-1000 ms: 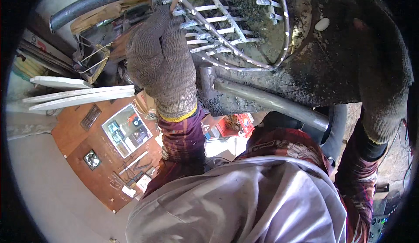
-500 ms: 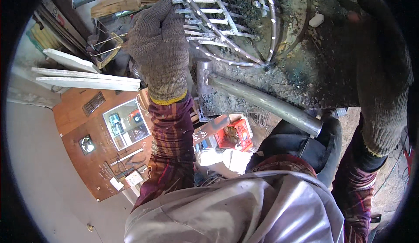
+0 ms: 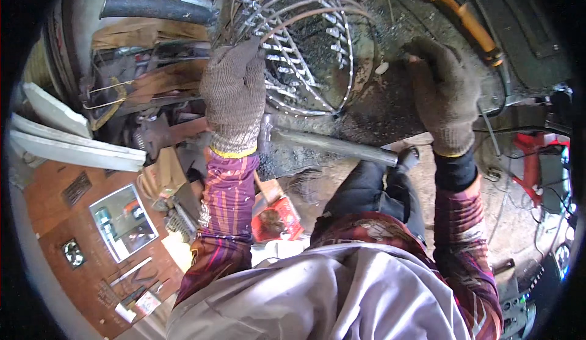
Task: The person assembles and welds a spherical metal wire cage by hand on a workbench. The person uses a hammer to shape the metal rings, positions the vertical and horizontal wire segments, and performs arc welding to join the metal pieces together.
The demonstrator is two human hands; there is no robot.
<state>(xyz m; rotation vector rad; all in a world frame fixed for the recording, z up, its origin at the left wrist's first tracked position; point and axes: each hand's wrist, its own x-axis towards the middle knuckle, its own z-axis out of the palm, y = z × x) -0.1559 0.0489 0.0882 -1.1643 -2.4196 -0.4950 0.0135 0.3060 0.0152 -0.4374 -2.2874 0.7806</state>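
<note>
My left hand [image 3: 235,83], in a grey-brown knitted glove, is closed around the near end of a thin curved metal rod [image 3: 317,11]. The rod arches over a frame of bent rods and short cross bars [image 3: 299,65] on a dark, grimy worktop [image 3: 390,111]. My right hand [image 3: 448,86], gloved alike, hovers over the worktop's right part. Its fingers are loosely bent and apart, with nothing visible in them. A small white piece [image 3: 382,68] lies between that hand and the frame. Along the near edge rests a steel pipe with a short crosspiece [image 3: 336,144].
An orange-handled tool [image 3: 467,19] with a black cable lies at the far right. Dark pipe [image 3: 159,9] and white boards [image 3: 73,141] are at the left. Below stand a red crate [image 3: 278,218] and a brown board [image 3: 67,218]. Cables trail near a red object [image 3: 531,163] at right.
The view has shifted, bringing more of the frame and the orange-handled tool into sight. My right hand has come inward from the right rim. My left hand keeps its grip on the rod.
</note>
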